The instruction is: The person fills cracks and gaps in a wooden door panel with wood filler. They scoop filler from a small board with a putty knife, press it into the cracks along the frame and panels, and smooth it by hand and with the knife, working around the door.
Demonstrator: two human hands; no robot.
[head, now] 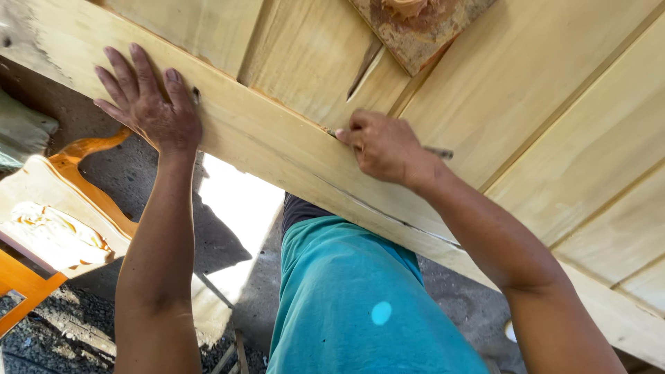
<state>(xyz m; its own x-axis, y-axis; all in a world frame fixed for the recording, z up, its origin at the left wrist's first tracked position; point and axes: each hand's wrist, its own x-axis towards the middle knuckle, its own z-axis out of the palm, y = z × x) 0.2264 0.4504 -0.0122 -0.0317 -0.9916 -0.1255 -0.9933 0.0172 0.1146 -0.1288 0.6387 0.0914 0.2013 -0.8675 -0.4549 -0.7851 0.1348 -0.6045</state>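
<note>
Pressing left hand flat – right hand gripping pencil

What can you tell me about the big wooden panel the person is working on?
The wooden panel is pale yellowish, unpainted timber, built of raised boards set between grooves, with a broad flat rail along its near edge. It fills the upper right of the view, slanting across it. The left hand lies flat on the rail, fingers spread. The right hand is closed round a thin metal tool whose tip meets a groove. A rough brownish block rests on the top.
</note>
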